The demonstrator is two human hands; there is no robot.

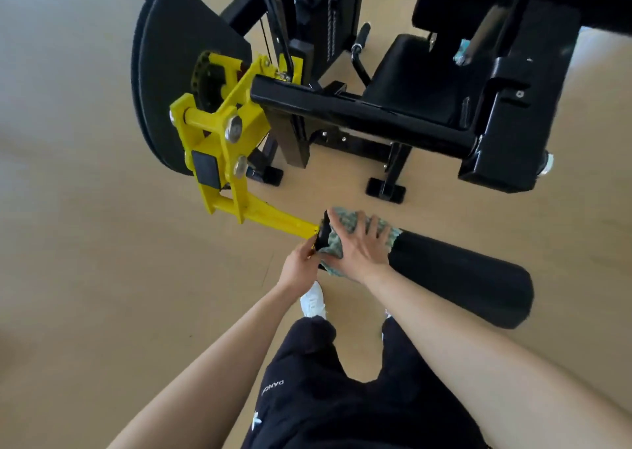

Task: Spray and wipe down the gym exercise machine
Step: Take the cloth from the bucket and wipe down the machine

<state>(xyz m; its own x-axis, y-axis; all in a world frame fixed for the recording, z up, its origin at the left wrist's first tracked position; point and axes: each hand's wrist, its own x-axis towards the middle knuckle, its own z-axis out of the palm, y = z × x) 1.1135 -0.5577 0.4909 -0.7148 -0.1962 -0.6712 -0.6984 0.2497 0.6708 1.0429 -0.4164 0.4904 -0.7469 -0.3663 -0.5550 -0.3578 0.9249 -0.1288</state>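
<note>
We wipe the roller pad (461, 281) on the yellow arm (273, 217).
Our right hand (362, 248) presses the cloth (345, 222) on it, fingers spread; our left hand (301, 260) grips its end.

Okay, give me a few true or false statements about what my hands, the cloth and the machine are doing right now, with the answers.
1. The right hand lies with spread fingers on a teal cloth draped over the black pad. True.
2. The left hand hangs free. False: it grips the pad's end, where the yellow arm joins it.
3. The arm that carries the pad is red. False: it is yellow.
4. The seat is black. True.
</note>
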